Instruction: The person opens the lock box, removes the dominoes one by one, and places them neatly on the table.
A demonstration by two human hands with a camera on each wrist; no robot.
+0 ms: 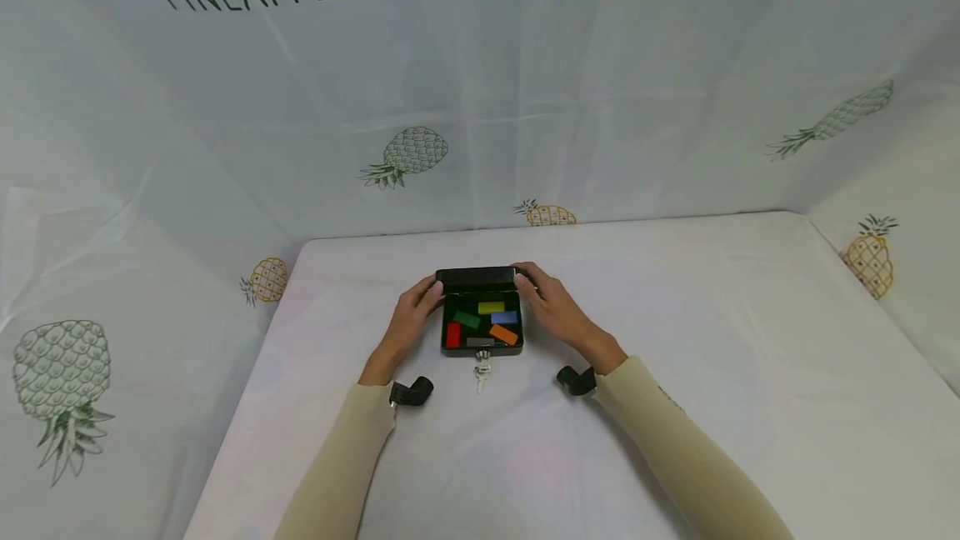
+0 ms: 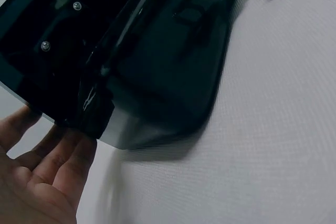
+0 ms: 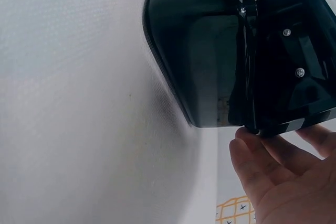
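Observation:
A small black cash box stands on the table with its lid raised. Inside lie small blocks: yellow, green, blue, orange, red and grey. Keys hang from the lock at the front. My left hand holds the lid's left side near the hinge; its fingertips touch the back corner. On the opposite side my right hand grips the lid, thumb in front and fingers partly hidden behind.
A white cloth covers the table, with its back edge beyond the box. Behind hangs a white curtain printed with pineapples. Black wrist cameras, left and right, sit at the sleeve cuffs.

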